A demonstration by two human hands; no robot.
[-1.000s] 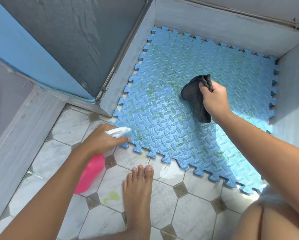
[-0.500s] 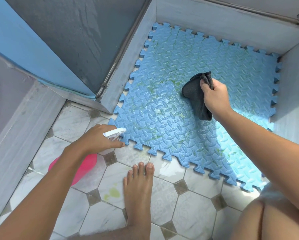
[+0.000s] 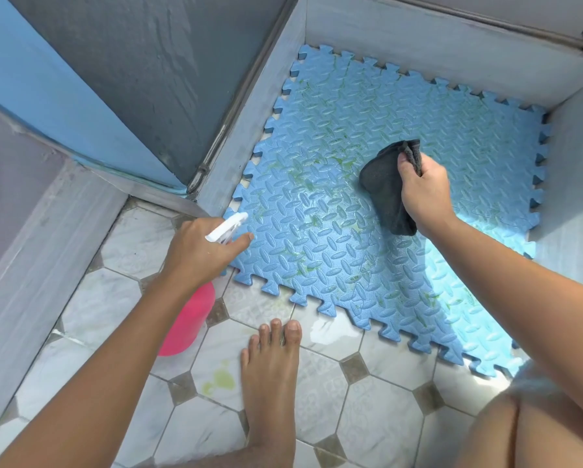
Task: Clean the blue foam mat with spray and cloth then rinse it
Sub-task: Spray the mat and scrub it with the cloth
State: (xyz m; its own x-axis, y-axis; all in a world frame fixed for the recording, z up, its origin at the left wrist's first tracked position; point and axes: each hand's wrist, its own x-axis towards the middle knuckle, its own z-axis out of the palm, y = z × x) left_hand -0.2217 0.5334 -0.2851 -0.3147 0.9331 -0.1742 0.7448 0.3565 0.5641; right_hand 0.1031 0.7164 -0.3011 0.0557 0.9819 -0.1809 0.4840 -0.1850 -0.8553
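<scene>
The blue foam mat (image 3: 350, 136), with toothed edges and greenish smears, lies flat in a corner between grey ledges. My left hand (image 3: 198, 251) grips a pink spray bottle (image 3: 185, 322) by its white trigger head (image 3: 225, 228), whose nozzle sits at the mat's near-left corner and points over the mat. My right hand (image 3: 425, 194) holds a bunched dark grey cloth (image 3: 388, 190) over the middle of the mat; I cannot tell whether the cloth touches the surface.
Grey walls (image 3: 452, 38) bound the mat at the back, left and right. A blue-and-grey door panel (image 3: 114, 82) stands at upper left. My bare foot (image 3: 273, 376) rests on the white tiled floor (image 3: 377, 423), near a green stain (image 3: 220, 380).
My left hand has brought the spray bottle forward and up to the mat's corner, with the nozzle now over the mat. The right hand with the cloth has barely moved.
</scene>
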